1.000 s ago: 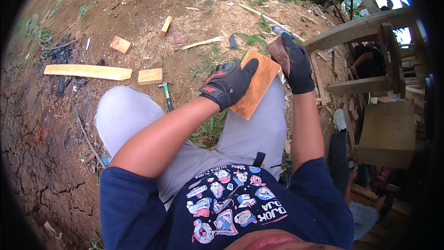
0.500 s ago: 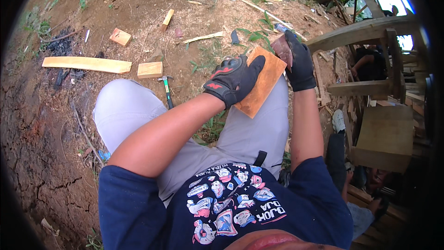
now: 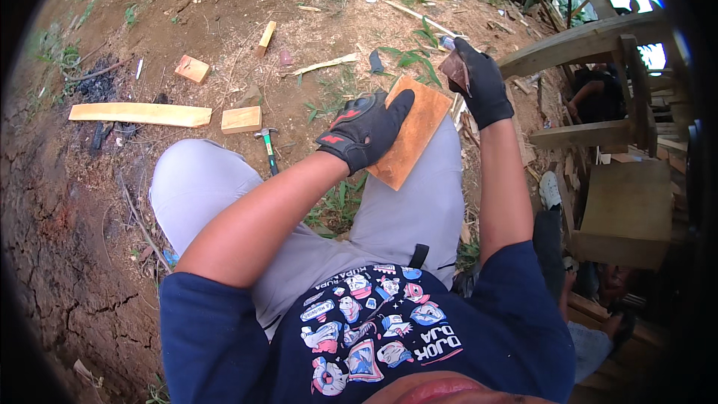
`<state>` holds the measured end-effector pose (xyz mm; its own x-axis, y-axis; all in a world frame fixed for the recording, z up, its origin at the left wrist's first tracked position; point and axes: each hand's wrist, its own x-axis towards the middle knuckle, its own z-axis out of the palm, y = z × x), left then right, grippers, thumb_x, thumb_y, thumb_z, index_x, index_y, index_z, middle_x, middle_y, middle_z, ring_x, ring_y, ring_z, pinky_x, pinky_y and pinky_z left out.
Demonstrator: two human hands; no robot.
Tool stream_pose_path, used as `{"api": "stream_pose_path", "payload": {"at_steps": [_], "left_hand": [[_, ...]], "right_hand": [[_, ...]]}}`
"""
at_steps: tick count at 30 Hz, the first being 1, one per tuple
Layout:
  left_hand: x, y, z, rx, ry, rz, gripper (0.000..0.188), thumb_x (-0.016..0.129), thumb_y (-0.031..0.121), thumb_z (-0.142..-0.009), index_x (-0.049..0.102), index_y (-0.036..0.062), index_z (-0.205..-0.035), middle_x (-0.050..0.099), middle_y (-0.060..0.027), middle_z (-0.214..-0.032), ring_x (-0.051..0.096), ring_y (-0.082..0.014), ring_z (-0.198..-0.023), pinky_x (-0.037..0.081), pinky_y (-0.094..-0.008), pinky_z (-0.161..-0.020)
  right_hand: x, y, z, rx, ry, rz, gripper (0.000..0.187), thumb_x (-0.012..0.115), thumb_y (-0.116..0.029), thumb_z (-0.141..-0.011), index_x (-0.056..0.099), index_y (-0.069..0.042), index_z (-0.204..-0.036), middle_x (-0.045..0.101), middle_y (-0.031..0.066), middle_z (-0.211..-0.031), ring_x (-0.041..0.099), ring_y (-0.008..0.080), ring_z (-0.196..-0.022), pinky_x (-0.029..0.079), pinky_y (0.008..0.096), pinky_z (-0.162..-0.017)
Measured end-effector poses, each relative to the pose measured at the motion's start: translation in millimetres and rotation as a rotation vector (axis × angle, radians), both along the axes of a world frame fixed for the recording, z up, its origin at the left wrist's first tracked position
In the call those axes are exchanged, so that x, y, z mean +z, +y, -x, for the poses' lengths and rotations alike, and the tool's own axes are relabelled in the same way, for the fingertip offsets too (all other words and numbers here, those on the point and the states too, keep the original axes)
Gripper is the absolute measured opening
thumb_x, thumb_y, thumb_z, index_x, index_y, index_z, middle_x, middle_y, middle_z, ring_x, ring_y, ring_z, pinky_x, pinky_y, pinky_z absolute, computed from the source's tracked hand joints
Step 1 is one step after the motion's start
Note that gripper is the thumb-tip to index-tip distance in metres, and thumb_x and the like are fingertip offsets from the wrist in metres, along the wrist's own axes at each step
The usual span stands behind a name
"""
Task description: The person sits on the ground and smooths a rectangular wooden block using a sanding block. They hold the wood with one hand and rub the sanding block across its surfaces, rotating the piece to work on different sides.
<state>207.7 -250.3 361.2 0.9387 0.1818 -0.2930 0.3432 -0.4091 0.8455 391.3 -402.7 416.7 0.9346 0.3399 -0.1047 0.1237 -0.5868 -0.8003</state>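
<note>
My left hand (image 3: 364,131), in a black glove with red marks, grips a flat rectangular wooden board (image 3: 413,135) by its left edge, the thumb laid over its upper face. The board rests tilted on my right thigh. Just beyond the board's far right corner, my right hand (image 3: 484,84), also in a black glove, pinches a folded piece of reddish-brown sandpaper (image 3: 454,72). A gap separates the sandpaper from the board. The fingers under the board are hidden.
On the dirt lie a claw hammer (image 3: 269,151), small wood blocks (image 3: 241,120) and a long plank (image 3: 140,113). Wooden furniture frames (image 3: 587,135) and a wooden box shape (image 3: 627,206) stand at the right. Other people's limbs (image 3: 592,97) show among them.
My right hand with the sandpaper has lifted away from the board, up and slightly right. My left hand and the board have shifted a little left.
</note>
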Motion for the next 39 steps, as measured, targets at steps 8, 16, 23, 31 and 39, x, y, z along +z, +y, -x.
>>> {"api": "stream_pose_path", "payload": {"at_steps": [8, 16, 23, 31, 39], "left_hand": [[0.6, -1.8, -7.8, -0.026, 0.031, 0.056, 0.081, 0.035, 0.066, -0.103, 0.063, -0.0037, -0.133, 0.064, -0.0321, -0.132, 0.060, -0.0475, -0.126, 0.046, -0.0519, -0.109], [-4.2, -1.0, -9.1, -0.096, 0.019, -0.016, 0.079, 0.033, 0.064, -0.105, 0.062, -0.0026, -0.136, 0.064, -0.0315, -0.134, 0.058, -0.0461, -0.129, 0.044, -0.0512, -0.112], [-4.7, 9.4, -8.7, -0.051, 0.008, -0.003, 0.075, 0.034, 0.062, -0.105, 0.065, -0.0002, -0.132, 0.067, -0.0284, -0.129, 0.062, -0.0451, -0.124, 0.046, -0.0505, -0.108], [-1.1, 8.4, -11.4, -0.081, -0.012, -0.030, 0.077, 0.033, 0.064, -0.105, 0.068, 0.0006, -0.129, 0.068, -0.0288, -0.128, 0.062, -0.0451, -0.125, 0.045, -0.0504, -0.108], [10.6, 5.4, -9.7, -0.093, 0.054, 0.000, 0.076, 0.031, 0.061, -0.107, 0.066, -0.0030, -0.130, 0.066, -0.0317, -0.128, 0.061, -0.0467, -0.125, 0.046, -0.0512, -0.108]], "right_hand": [[-17.8, -10.8, 3.1, 0.054, -0.344, 0.407, 0.075, 0.048, -0.060, -0.102, 0.067, -0.001, -0.059, 0.060, 0.0134, -0.055, 0.067, 0.0295, -0.063, 0.050, 0.0431, -0.075], [-36.0, -17.7, 3.4, 0.171, -0.545, 0.445, 0.071, 0.048, -0.056, -0.105, 0.068, 0.000, -0.067, 0.061, 0.0149, -0.058, 0.065, 0.0324, -0.063, 0.050, 0.0445, -0.071], [33.1, 2.2, 44.9, 0.249, -0.323, 0.300, 0.057, 0.046, -0.046, -0.106, 0.070, -0.002, -0.080, 0.067, 0.0189, -0.069, 0.068, 0.0382, -0.072, 0.050, 0.0496, -0.075], [26.5, -10.9, 18.4, 0.155, -0.252, 0.156, 0.064, 0.054, -0.053, -0.102, 0.068, -0.001, -0.069, 0.061, 0.0126, -0.058, 0.064, 0.0268, -0.061, 0.050, 0.0406, -0.067], [39.7, -15.1, 22.3, 0.063, -0.493, 0.435, 0.070, 0.031, -0.042, -0.109, 0.065, -0.007, -0.058, 0.063, 0.0079, -0.052, 0.068, 0.0319, -0.059, 0.056, 0.0431, -0.079]]}}
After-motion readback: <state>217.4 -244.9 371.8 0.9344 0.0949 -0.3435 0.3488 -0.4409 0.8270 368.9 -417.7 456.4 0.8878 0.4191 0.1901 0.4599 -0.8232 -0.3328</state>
